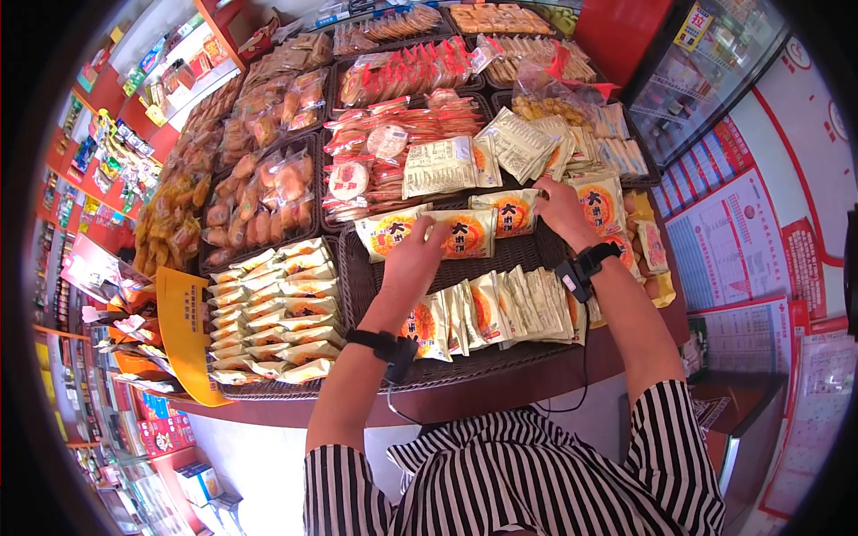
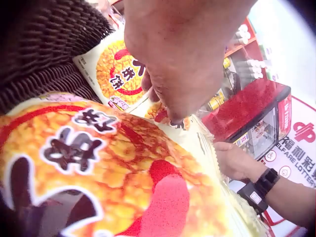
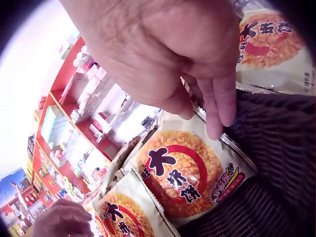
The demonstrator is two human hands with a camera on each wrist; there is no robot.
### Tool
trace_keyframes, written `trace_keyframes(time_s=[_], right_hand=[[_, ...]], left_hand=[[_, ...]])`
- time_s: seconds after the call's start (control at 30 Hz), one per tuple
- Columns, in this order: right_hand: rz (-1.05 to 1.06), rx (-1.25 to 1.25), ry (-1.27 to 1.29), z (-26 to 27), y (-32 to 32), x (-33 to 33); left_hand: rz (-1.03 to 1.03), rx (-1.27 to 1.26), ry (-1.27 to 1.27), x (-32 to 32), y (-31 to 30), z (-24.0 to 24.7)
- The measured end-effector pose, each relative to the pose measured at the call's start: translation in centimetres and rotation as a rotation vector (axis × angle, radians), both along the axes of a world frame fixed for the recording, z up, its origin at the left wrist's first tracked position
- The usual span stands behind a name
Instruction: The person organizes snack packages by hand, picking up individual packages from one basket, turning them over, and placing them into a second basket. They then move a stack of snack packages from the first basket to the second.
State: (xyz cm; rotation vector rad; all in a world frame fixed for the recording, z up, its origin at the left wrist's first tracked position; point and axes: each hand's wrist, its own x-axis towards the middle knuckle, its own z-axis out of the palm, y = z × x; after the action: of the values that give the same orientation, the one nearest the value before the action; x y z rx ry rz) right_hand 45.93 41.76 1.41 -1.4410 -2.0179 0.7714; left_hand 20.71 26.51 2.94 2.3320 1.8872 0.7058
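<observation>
- Head view: we judge the step is lining up flat packets across the far part of the basket (image 1: 357,284).
- Left hand (image 1: 413,261): fingers bent, tips at the join of the left packet (image 1: 386,230) and middle packet (image 1: 465,236); we can't tell if they pinch.
- Right hand (image 1: 565,214): fingers nearly closed, gripping the far-right end of the right packet (image 1: 514,214).
- Standing packets (image 1: 490,308) lean in a row, nearer our body than both sets of fingers.
- Next move, our guess: square the edges, ease the fingers off, then reach back for a standing one.
- We read 大米饼 on the packets; door sticker (image 1: 694,27) says 拉; yellow card (image 1: 185,335) print too small.
- Left wrist view: fingers bent over a packet edge, grip hidden; big 大米饼 print below them. Wall sign (image 2: 302,134) beyond reads 福利彩, "ELFARE LOTTERY", cut off.
- Right wrist view: thumb and fingers pinch the right packet's end seam; 大米饼 just below the fingertips, small 旺 beside it. Other small print: unreadable to us.
</observation>
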Motion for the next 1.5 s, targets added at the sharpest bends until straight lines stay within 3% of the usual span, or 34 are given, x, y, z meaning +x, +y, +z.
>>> trace_keyframes(time_s=[0.07,0.13,0.17,0.33,0.4,0.43,0.5,0.53,0.6,0.63,0.7,0.83,1.03,1.2,1.5], right_hand=[[0.012,0.031,-0.029,-0.1,0.0,0.1],[0.032,0.065,-0.057,0.0,0.0,-0.2],[0.011,0.045,-0.036,0.1,-0.1,-0.3],[-0.056,0.064,0.039,-0.6,-0.2,-0.5],[-0.159,0.332,-0.086,1.0,-1.4,-1.0],[-0.160,0.331,-0.088,2.1,-2.0,-1.1],[0.053,0.029,-0.100,4.4,-3.6,-1.4],[0.052,0.028,-0.100,4.4,-4.0,-1.6],[0.606,-0.189,-0.282,4.3,-4.6,-2.0],[0.605,-0.189,-0.281,3.8,-4.8,-2.3],[0.801,-0.363,-0.313,2.7,-5.1,-2.9],[0.793,-0.416,-0.347,2.2,-4.4,-3.8],[0.819,-0.246,-0.236,1.2,-3.7,-3.9],[0.865,-0.223,-0.244,2.0,-3.5,-4.3],[0.892,-0.190,-0.316,2.4,-2.9,-4.7]], left_hand=[[-0.032,-0.022,-0.009,-0.4,-0.7,-0.3],[-0.286,-0.164,0.040,-1.0,-0.8,-2.2],[-0.315,-0.179,-0.023,-0.8,-0.6,-2.3],[-0.318,-0.362,-0.125,-0.5,0.8,-1.6],[-0.327,-0.446,-0.097,-0.5,1.2,-1.4],[-0.329,-0.446,-0.099,-0.5,1.2,-1.4],[-0.356,-0.475,-0.148,-0.4,1.2,-1.2],[-0.357,-0.476,-0.148,-0.4,1.2,-1.2],[-0.298,-0.525,-0.111,-0.2,1.2,-1.2],[-0.300,-0.526,-0.110,-0.2,1.1,-1.2],[-0.286,-0.505,-0.158,-0.3,1.0,-1.2],[-0.292,-0.486,-0.197,-0.9,0.8,-2.7],[-0.270,-0.383,-0.188,-1.2,0.2,-2.1],[-0.193,-0.613,-0.153,-0.8,0.3,-0.6],[-0.209,-0.610,-0.254,-1.1,0.7,-2.1]])
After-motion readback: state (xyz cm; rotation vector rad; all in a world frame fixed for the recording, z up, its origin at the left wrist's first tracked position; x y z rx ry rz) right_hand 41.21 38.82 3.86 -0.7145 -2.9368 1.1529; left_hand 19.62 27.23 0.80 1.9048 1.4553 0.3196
